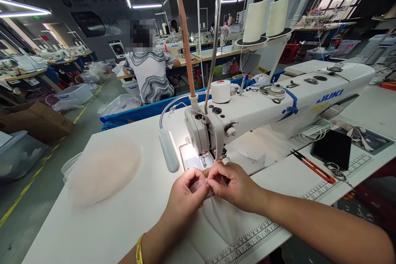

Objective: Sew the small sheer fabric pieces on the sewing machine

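Ruler marks [260,235] line the table's [102,231] near edge at five o'clock. Just inside them drapes sheer cloth [221,218], its upper end pinched between thumb and fingertips of both left hand [187,194] and right hand [236,185], which nearly meet. From there, a broad white stretch of table gives elbow room at eight o'clock; a narrower strip runs toward snips [314,167] and phone [331,148], near three. At nine, a pale heap [105,171] spreads to the left edge. The machine [198,132] crowds twelve. Past the far edge, a person [151,72] sits at eleven.
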Action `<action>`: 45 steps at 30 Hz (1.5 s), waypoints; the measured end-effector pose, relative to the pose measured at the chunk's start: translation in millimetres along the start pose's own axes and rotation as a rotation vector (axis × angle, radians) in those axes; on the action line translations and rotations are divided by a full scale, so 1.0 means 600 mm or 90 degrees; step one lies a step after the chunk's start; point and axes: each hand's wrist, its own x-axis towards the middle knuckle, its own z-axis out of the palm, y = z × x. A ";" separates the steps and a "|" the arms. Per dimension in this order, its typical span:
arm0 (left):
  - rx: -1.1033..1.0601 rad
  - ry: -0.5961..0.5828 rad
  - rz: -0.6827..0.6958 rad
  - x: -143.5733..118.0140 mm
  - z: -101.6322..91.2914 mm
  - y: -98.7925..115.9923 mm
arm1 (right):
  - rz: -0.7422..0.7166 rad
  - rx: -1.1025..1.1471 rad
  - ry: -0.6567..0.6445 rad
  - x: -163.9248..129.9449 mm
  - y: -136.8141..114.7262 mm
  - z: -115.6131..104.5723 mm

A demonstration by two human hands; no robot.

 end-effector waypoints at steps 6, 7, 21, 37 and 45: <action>0.009 0.024 0.025 -0.002 0.002 -0.006 | -0.024 0.014 0.016 0.000 0.002 0.002; 0.007 0.024 0.022 -0.002 0.003 -0.005 | -0.028 0.013 0.017 0.000 0.002 0.002; 0.014 -0.002 0.005 -0.001 0.000 0.003 | 0.003 0.006 0.023 -0.001 0.004 0.003; 0.440 0.082 0.164 0.018 -0.003 -0.016 | 0.061 -0.208 -0.026 0.005 0.012 0.011; 0.608 0.125 0.499 0.013 0.001 -0.028 | 0.048 -0.367 -0.004 0.019 0.022 0.015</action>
